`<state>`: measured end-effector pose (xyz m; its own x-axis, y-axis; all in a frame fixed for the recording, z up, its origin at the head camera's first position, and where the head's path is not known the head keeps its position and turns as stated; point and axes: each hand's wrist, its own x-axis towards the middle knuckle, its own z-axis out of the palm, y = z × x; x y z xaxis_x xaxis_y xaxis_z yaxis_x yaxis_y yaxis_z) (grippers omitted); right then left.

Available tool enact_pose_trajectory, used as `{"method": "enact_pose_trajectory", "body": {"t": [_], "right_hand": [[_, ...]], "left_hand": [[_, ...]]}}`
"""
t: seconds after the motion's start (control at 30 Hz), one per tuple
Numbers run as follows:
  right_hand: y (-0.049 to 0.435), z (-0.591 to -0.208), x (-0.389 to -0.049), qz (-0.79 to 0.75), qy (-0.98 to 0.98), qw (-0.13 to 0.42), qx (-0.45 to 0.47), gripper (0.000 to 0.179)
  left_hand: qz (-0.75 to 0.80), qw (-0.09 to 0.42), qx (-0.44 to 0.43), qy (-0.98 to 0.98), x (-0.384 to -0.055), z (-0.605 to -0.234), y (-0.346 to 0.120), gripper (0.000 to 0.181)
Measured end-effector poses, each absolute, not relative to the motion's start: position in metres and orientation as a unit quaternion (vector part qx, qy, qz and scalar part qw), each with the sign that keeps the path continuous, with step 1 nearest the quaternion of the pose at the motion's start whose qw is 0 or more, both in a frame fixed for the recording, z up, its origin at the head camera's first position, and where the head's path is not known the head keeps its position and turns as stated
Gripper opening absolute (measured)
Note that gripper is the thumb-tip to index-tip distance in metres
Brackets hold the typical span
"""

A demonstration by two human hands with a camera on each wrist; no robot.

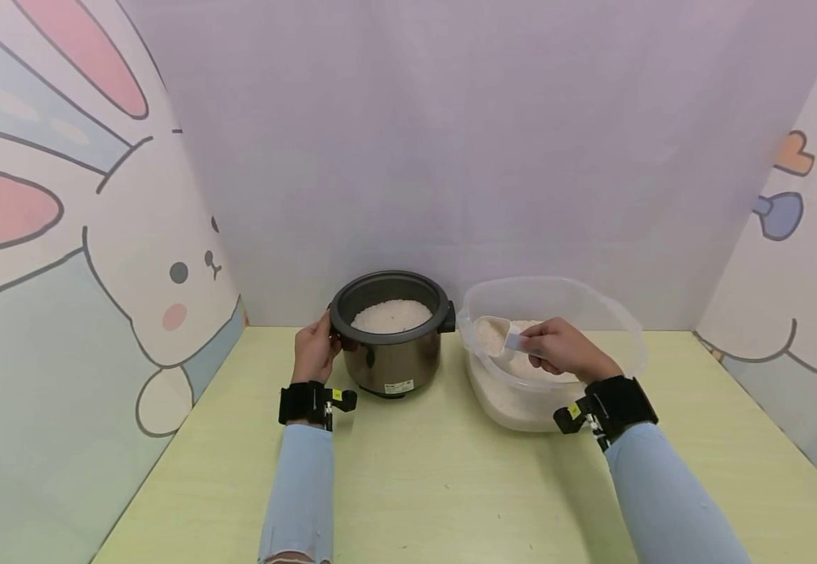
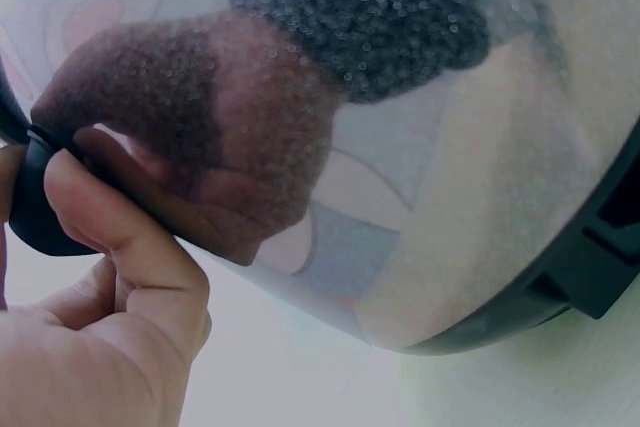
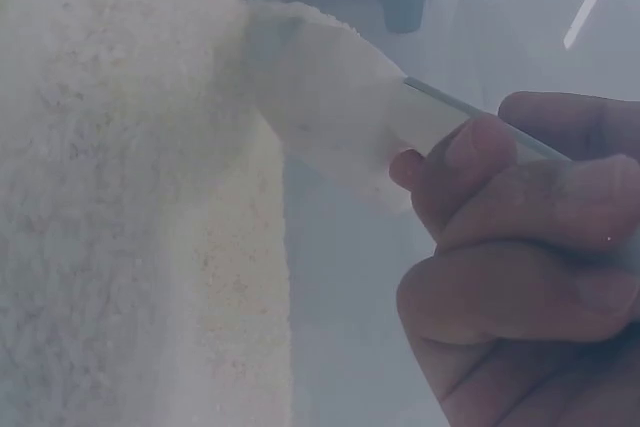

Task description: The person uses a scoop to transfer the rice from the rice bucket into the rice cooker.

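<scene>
A rice cooker pot [image 1: 418, 362] with a dark rim and a shiny brown body holds white rice [image 1: 392, 316]. My left hand [image 1: 315, 349] grips its left side handle; in the left wrist view, thumb and fingers pinch this black handle [image 2: 42, 209]. To the right stands a clear plastic bin [image 1: 556, 288], part filled with rice. Over the bin, inside its rim, my right hand [image 1: 562, 348] holds a white measuring scoop [image 1: 493, 337] by its handle. Rice shows heaped in the scoop [image 3: 330, 97] in the right wrist view.
Pot and bin stand side by side on a light yellow-green table [image 1: 436, 493], near the plain back wall [image 1: 436, 141]. Cartoon panels [image 1: 126, 266] flank the table. Each wrist wears a black strap [image 1: 621, 406] with a small camera.
</scene>
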<state>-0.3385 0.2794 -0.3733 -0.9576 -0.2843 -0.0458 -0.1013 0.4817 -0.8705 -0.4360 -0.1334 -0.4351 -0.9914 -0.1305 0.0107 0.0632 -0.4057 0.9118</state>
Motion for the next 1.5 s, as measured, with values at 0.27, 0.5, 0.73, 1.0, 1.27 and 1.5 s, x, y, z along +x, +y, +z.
{"method": "enact_pose_trajectory", "body": {"t": [0.27, 0.5, 0.73, 1.0, 1.27, 1.5], "right_hand": [[0.279, -0.372, -0.341, -0.496, 0.857, 0.080, -0.116, 0.032], [0.282, -0.370, -0.341, -0.504, 0.852, 0.086, -0.110, 0.034], [0.286, -0.364, -0.344, -0.561, 0.817, 0.106, -0.082, 0.040], [0.289, -0.366, -0.342, -0.604, 0.786, 0.104, -0.078, 0.039], [0.294, -0.363, -0.335, -0.631, 0.769, 0.079, -0.068, 0.042], [0.299, -0.351, -0.331, -0.653, 0.753, 0.055, -0.056, 0.035]], "left_hand": [[-0.825, 0.073, 0.037, -0.559, -0.438, -0.436, -0.133, 0.039], [-0.829, 0.056, 0.033, -0.556, -0.433, -0.430, -0.133, 0.039], [-0.819, 0.056, 0.021, -0.571, -0.421, -0.411, -0.132, 0.039], [-0.829, 0.059, 0.042, -0.555, -0.438, -0.436, -0.133, 0.042], [-0.827, 0.068, 0.043, -0.557, -0.439, -0.441, -0.131, 0.039], [-0.828, 0.055, 0.031, -0.557, -0.433, -0.434, -0.133, 0.040]]}}
